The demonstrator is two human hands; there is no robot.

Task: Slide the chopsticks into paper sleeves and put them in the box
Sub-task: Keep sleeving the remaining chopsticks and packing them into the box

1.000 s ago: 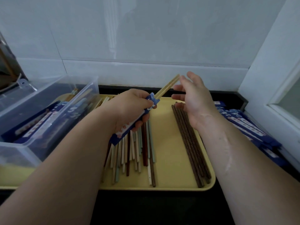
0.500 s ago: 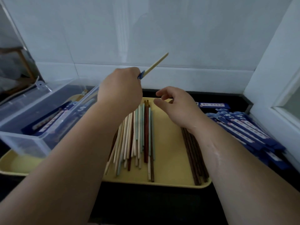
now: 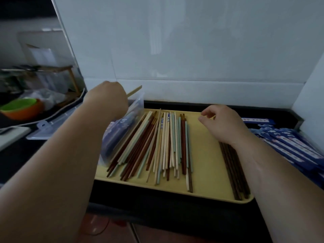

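My left hand [image 3: 107, 97] is closed around a sleeved pair of chopsticks [image 3: 134, 91], whose pale wooden tips poke out to the right, above the clear plastic box [image 3: 121, 130]. The sleeve itself is hidden by the hand. Blue sleeved pairs lie inside the box. My right hand [image 3: 222, 125] hovers over the yellow tray [image 3: 206, 155], fingers loosely curled and holding nothing. A spread of loose chopsticks [image 3: 161, 146] in cream, mint, red and brown lies on the tray. Dark brown chopsticks [image 3: 235, 171] lie under my right wrist.
Blue paper sleeves [image 3: 289, 146] are piled on the dark counter right of the tray. The box lid [image 3: 52, 127] lies to the left. Further left sit a green and orange bowl [image 3: 21, 107] and a wooden rack. A white tiled wall is behind.
My left hand carried the sleeved pair left, from above the tray to over the box. My right hand let go of the chopstick tips and dropped toward the tray. The camera turned left.
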